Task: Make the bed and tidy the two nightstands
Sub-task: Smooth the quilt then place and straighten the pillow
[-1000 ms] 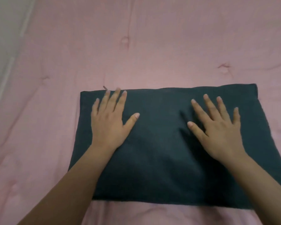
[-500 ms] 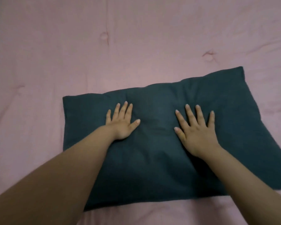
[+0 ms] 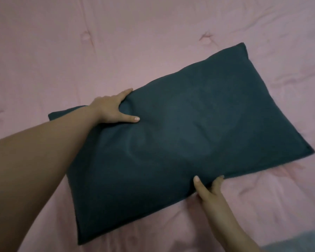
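A dark teal pillow (image 3: 180, 128) lies slanted on the pink quilted bedspread (image 3: 62, 51), its far right corner pointing up and away. My left hand (image 3: 111, 110) grips the pillow's far long edge near the left end, thumb on top and fingers tucked behind. My right hand (image 3: 210, 194) holds the near long edge, thumb on top and fingers underneath. The pillow's near edge looks slightly raised off the bedspread.
The pink bedspread fills nearly the whole view, with tufted dimples (image 3: 85, 36) and soft wrinkles at the right. A pale grey-blue patch (image 3: 305, 242) shows at the bottom right corner. No nightstand is in view.
Both hands were pressing flat on top of the pillow. They have slid to opposite long edges and taken hold, and the pillow has turned to a steeper slant.
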